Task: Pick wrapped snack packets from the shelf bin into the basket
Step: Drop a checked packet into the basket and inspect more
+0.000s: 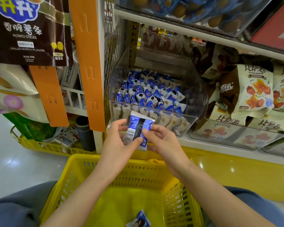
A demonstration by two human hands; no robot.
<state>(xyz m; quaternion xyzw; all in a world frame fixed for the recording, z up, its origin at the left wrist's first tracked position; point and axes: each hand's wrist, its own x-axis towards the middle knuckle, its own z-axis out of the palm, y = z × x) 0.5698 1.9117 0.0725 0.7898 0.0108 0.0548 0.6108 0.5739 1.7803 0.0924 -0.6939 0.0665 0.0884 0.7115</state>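
We hold one blue-and-white wrapped snack packet (138, 131) between both hands, just in front of the near wall of the clear plastic shelf bin (193, 99) and above the far rim of the yellow slotted plastic basket (75, 176). Our left hand (120, 145) has its grip clamped on the packet's left and lower part, thumb pressed on the face. Our right hand (162, 141) has its grip clamped on the packet's right edge, thumb tip on the blue print. The packet stands roughly upright, its crimped top edge overlapping the bin's front wall in our view; we cannot tell whether it touches that wall.

The bin is open at the top and holds rows of blue-and-white packets (147, 94), packed close toward the near wall, with bare floor at its far end. Its left wall sits beside a white wire side panel (112, 45); its right wall is just beside brown and cream snack bags (246, 89).

The basket lies near us, between our grey-clad knees (15, 207). Its yellow floor is mostly bare, with one blue-and-white packet in the basket (140, 220) at the near edge. An orange hanging strip (87, 63) hangs to the left of the bin, and pale floor tiles (12, 161) lie open at the left.
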